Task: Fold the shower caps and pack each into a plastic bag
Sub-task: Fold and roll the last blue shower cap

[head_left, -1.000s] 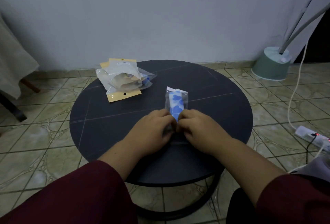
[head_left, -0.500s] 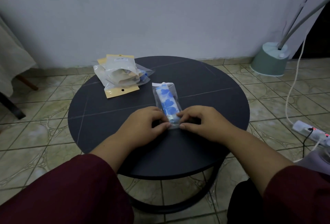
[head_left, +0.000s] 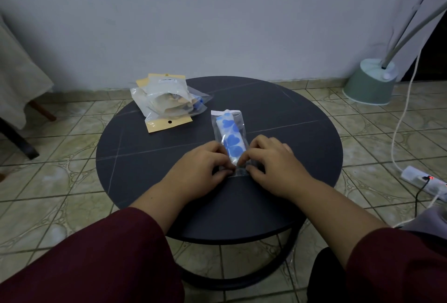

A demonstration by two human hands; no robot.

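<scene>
A narrow clear plastic bag (head_left: 228,131) lies flat on the round black table (head_left: 145,162), pointing away from me. Inside it is a folded white shower cap with blue hearts (head_left: 232,142). My left hand (head_left: 203,169) and my right hand (head_left: 273,165) meet at the bag's near end, where the fingertips of both pinch and press its edge against the tabletop. The near end of the bag is partly hidden under my fingers.
A pile of packed bags with yellow header cards (head_left: 167,102) sits at the table's far left. On the tiled floor to the right stand a green lamp base (head_left: 368,82), a white cable and a power strip (head_left: 423,180). A draped cloth (head_left: 17,80) hangs at the left.
The bag was lifted at its far end and now lies flat on the table. My fingers have shifted along its near edge, staying on it.
</scene>
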